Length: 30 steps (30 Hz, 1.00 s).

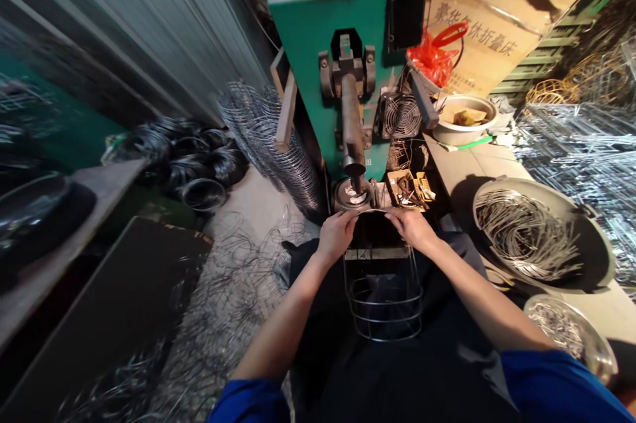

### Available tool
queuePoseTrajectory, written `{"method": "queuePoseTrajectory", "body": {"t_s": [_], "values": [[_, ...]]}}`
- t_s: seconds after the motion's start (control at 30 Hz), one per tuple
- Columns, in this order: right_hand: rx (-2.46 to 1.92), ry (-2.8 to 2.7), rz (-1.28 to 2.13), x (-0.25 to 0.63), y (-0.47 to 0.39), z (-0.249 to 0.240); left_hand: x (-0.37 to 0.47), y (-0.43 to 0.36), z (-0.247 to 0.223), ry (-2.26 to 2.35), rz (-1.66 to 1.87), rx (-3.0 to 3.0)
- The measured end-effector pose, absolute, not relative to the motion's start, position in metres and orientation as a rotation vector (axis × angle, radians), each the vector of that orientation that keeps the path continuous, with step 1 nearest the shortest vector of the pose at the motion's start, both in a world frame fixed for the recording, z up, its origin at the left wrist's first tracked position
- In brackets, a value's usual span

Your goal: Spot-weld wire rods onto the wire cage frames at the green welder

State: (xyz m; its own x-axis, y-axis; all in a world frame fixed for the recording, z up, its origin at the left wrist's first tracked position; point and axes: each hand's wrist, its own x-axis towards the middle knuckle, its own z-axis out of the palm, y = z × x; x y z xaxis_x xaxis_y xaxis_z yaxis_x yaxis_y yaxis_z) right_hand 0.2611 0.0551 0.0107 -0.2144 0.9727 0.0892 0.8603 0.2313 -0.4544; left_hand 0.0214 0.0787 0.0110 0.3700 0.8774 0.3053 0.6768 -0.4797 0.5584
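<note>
A wire basket frame (385, 303) hangs over my lap, its curved top wire close to the round lower electrode of a green machine (303, 45). My left hand (338, 234) is closed on the left end of that top wire, and my right hand (410, 227) pinches its right end. The machine's vertical rod (352, 124) comes down just beyond my hands. Whether the wire touches the lower electrode (354, 194) I cannot tell.
To the right are a large basin of bent wires (536, 237), a bowl of small metal pieces (559, 327) and a pot (464, 118). Stacked wire rings (278, 144) lean left of the machine. Loose wire frames (223, 297) cover the floor at left.
</note>
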Motion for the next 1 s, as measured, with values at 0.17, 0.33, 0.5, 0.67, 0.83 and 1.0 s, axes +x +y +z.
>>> {"method": "queuePoseTrajectory", "body": {"t_s": [0.17,0.33,0.5,0.67,0.83,1.0], "values": [[-1.758,-2.241,0.396,0.251,0.058,0.029,0.014,0.079,0.023,1.315,0.855,2.299],[-1.84,-2.322,0.282,0.243,0.065,0.046,0.01,0.082,0.032,1.341,0.856,2.31],[-1.826,-2.399,0.231,0.237,0.073,0.065,0.009,0.086,0.049,1.458,0.749,2.371],[-1.805,-2.43,0.213,0.236,0.081,0.078,0.008,0.09,0.061,1.506,0.682,2.408],[-1.764,-2.435,0.232,0.236,0.086,0.082,0.007,0.094,0.063,1.514,0.67,2.42],[-1.745,-2.423,0.225,0.236,0.09,0.084,0.008,0.098,0.064,1.503,0.682,2.421]]}}
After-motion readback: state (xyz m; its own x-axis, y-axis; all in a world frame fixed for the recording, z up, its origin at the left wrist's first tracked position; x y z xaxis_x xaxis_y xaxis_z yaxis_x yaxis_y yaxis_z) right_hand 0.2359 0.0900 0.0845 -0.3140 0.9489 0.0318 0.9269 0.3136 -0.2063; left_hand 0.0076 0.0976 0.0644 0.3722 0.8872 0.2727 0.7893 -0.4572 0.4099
